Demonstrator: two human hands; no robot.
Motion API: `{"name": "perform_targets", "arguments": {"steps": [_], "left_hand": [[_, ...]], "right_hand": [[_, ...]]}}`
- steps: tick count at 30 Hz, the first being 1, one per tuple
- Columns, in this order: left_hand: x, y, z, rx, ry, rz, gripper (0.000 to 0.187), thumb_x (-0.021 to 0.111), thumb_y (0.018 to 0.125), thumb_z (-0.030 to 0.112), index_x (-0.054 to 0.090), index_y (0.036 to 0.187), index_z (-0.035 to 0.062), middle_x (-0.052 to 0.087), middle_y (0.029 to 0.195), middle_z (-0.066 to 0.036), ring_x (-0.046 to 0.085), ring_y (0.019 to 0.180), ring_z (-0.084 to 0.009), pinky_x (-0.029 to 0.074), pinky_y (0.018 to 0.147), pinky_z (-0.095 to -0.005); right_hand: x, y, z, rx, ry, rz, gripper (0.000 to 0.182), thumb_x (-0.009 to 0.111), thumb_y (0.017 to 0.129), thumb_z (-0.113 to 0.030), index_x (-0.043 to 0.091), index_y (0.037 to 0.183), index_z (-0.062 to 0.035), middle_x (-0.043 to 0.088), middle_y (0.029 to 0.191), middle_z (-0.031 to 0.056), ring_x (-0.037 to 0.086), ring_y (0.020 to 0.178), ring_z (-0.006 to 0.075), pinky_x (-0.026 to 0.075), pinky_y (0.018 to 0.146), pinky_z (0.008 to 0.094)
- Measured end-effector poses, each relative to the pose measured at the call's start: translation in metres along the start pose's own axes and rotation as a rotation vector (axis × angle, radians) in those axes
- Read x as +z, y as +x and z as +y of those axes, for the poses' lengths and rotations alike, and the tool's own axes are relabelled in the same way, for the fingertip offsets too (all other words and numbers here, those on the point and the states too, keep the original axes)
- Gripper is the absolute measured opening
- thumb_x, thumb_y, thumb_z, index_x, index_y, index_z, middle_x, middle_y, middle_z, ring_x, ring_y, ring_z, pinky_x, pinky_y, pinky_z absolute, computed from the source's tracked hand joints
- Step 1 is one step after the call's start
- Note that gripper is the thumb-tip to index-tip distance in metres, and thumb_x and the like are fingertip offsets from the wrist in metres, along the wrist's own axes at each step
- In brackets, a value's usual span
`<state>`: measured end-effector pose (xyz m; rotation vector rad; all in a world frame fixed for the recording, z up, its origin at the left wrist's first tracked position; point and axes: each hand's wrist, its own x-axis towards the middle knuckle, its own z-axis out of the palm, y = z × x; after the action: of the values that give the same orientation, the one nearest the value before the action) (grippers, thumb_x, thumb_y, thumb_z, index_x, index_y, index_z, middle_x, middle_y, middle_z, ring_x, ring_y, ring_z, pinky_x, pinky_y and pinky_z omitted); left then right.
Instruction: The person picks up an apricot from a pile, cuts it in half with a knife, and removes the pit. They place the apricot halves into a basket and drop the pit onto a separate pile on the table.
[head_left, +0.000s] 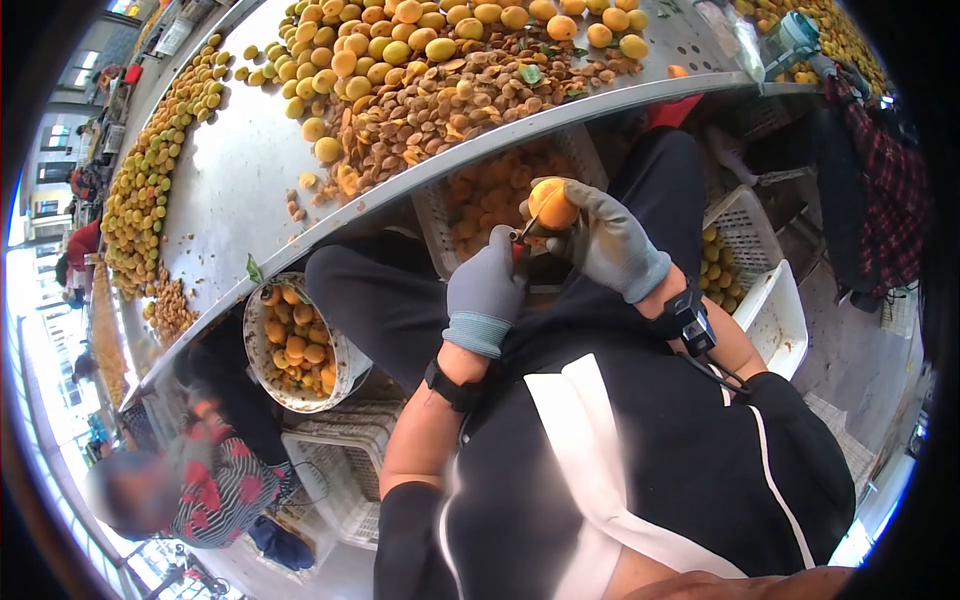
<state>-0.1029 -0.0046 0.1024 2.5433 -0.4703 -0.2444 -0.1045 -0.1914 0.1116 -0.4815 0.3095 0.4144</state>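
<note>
My left hand (484,287), in a grey glove with a teal cuff, is closed on a small red-handled metal tool (517,246). The tool's thin metal end reaches across the front of an orange apricot (553,204). Gripping that apricot from the right is my gloved right hand (613,243). Both hands are close together above my lap, just short of the table edge. Beneath them, partly hidden, stands a crate (437,235) holding orange apricot pieces (492,196).
The metal table (238,165) bears whole apricots (345,62) and a heap of pits (440,110). A white bucket of apricots (300,345) stands left of my knee. Crates (745,235) are at my right. Co-workers sit at left (225,480) and right (890,190).
</note>
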Motion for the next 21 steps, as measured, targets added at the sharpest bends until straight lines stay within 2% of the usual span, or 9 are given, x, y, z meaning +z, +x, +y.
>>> {"name": "perform_targets", "arguments": {"steps": [3,5,6,8,11,12,14,18,21], "left_hand": [[-0.002,-0.003,-0.001,-0.011,0.006,0.003,0.033,0.062,0.077,0.010,0.047,0.107,0.0100,0.062,0.078,-0.017,0.062,0.075,-0.0389,0.049,0.061,-0.0461],[0.002,-0.002,-0.003,-0.009,0.004,-0.014,0.034,0.062,0.077,0.010,0.047,0.107,0.0100,0.063,0.079,-0.017,0.062,0.076,-0.0389,0.049,0.062,-0.0461],[0.002,-0.001,-0.003,-0.009,0.003,-0.013,0.034,0.062,0.077,0.010,0.047,0.107,0.0100,0.063,0.079,-0.017,0.062,0.076,-0.0389,0.049,0.062,-0.0461],[0.003,0.000,-0.003,-0.022,0.016,-0.021,0.035,0.063,0.076,0.010,0.047,0.107,0.0100,0.063,0.080,-0.018,0.063,0.076,-0.0387,0.049,0.062,-0.0463],[0.000,-0.003,0.000,-0.029,-0.012,-0.004,0.035,0.062,0.076,0.010,0.046,0.107,0.0099,0.063,0.081,-0.017,0.063,0.076,-0.0384,0.049,0.062,-0.0464],[0.000,-0.004,-0.001,-0.031,-0.012,-0.005,0.035,0.062,0.076,0.010,0.046,0.107,0.0099,0.063,0.081,-0.017,0.063,0.076,-0.0384,0.049,0.062,-0.0464],[0.002,-0.005,-0.004,-0.018,0.002,-0.024,0.032,0.061,0.077,0.010,0.046,0.106,0.0098,0.063,0.081,-0.016,0.063,0.075,-0.0378,0.049,0.061,-0.0463],[0.001,-0.004,-0.002,0.005,0.047,0.022,0.030,0.060,0.078,0.012,0.047,0.105,0.0102,0.063,0.082,-0.015,0.063,0.074,-0.0367,0.049,0.059,-0.0458],[0.002,-0.002,-0.002,-0.007,0.071,0.062,0.028,0.060,0.080,0.013,0.048,0.105,0.0101,0.063,0.082,-0.014,0.063,0.072,-0.0358,0.049,0.057,-0.0449]], "right_hand": [[0.006,0.000,0.004,-0.040,-0.124,-0.072,0.033,0.061,0.092,-0.028,0.052,0.118,-0.0089,0.059,0.107,0.0068,0.060,0.100,0.0174,0.052,0.082,0.0301],[0.008,0.002,0.007,-0.098,-0.410,0.057,0.033,0.061,0.092,-0.033,0.054,0.114,-0.0091,0.059,0.103,0.0048,0.060,0.095,0.0151,0.051,0.077,0.0254],[0.007,0.003,0.007,-0.099,-0.412,0.058,0.033,0.061,0.092,-0.033,0.054,0.114,-0.0091,0.059,0.103,0.0048,0.060,0.095,0.0151,0.051,0.077,0.0254],[0.002,0.004,0.008,-0.031,-0.166,-0.046,0.034,0.062,0.091,-0.033,0.054,0.114,-0.0086,0.058,0.101,0.0033,0.058,0.086,0.0128,0.050,0.071,0.0236],[-0.002,0.002,0.003,0.113,-0.062,-0.192,0.033,0.064,0.091,-0.031,0.055,0.112,-0.0086,0.058,0.099,0.0024,0.057,0.077,0.0104,0.049,0.065,0.0215],[0.004,0.001,0.005,0.114,-0.061,-0.192,0.033,0.064,0.091,-0.031,0.055,0.112,-0.0086,0.058,0.099,0.0024,0.057,0.077,0.0104,0.049,0.065,0.0215],[0.018,0.000,0.011,-0.011,-0.182,0.095,0.033,0.063,0.091,-0.035,0.056,0.109,-0.0077,0.058,0.097,0.0040,0.056,0.070,0.0099,0.046,0.056,0.0188],[0.014,0.002,0.010,0.079,-0.077,0.076,0.035,0.062,0.092,-0.036,0.057,0.108,-0.0052,0.059,0.096,0.0071,0.055,0.068,0.0106,0.046,0.053,0.0176],[0.015,0.005,0.011,0.164,0.199,-0.102,0.037,0.062,0.092,-0.035,0.057,0.109,-0.0030,0.059,0.095,0.0096,0.056,0.068,0.0118,0.047,0.053,0.0181]]}}
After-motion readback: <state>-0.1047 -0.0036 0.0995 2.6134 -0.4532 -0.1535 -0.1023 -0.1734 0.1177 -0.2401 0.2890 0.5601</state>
